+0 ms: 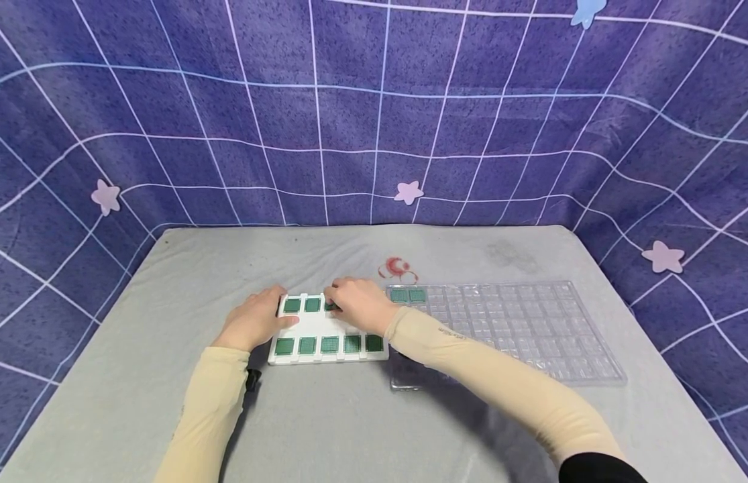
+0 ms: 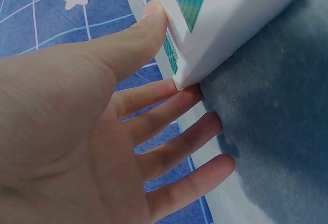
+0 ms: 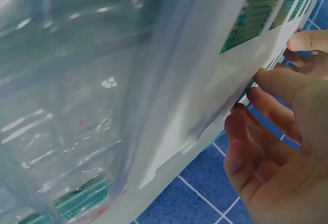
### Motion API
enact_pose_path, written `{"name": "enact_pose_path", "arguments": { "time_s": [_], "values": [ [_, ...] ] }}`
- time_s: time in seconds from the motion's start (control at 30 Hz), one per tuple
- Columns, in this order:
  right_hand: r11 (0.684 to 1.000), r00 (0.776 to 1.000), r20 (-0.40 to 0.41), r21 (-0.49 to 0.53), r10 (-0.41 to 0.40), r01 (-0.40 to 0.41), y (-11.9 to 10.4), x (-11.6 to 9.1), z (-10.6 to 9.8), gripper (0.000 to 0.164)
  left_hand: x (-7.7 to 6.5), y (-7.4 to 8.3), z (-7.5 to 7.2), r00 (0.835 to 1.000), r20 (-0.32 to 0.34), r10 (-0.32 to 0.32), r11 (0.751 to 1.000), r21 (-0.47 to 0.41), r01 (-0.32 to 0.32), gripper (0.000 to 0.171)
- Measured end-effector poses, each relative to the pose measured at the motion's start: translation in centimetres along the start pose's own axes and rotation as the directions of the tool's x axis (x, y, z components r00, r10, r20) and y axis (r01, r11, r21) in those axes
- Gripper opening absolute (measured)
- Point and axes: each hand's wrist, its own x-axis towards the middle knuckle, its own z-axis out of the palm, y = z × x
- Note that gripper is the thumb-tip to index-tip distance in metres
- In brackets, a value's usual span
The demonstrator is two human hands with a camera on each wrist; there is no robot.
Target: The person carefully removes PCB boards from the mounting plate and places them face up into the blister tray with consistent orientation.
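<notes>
The white tray (image 1: 328, 330) of green square boards lies mid-tabletop, just left of the clear blister tray (image 1: 530, 329). The left hand (image 1: 253, 324) steadies its left edge, fingers straight, while the right hand (image 1: 358, 303) pinches a board (image 1: 331, 306) in the far row. A loose pinch could drop the board askew or nudge its neighbours from their pockets.

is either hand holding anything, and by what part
The left hand steadies the white tray by its left edge, thumb on top, fingers straight. The right hand reaches a green square in the far row; a grip cannot be told.
</notes>
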Motion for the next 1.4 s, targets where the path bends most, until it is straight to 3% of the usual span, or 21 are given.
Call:
{"name": "enact_pose_path", "arguments": {
  "time_s": [0.47, 0.77, 1.4],
  "values": [
    [1.000, 1.000, 0.012, -0.006, 0.022, -0.022, -0.3, 0.1, 0.3, 0.025, 0.0, 0.1, 0.4, 1.000, 0.004, 0.005, 1.000, 0.006, -0.005, 0.059],
    [0.998, 0.999, 0.013, 0.048, 0.040, -0.040, 0.0, 0.1, 0.4, 0.023, 0.0, -0.2, 0.4, 1.000, 0.008, 0.006, 1.000, 0.002, -0.006, 0.061],
    [0.993, 0.999, -0.032, 0.115, 0.034, -0.030, 0.6, -1.2, -1.2, 0.021, 0.0, 0.1, -0.1, 1.000, 0.011, 0.001, 1.000, -0.015, -0.001, 0.061]
  ]
}}
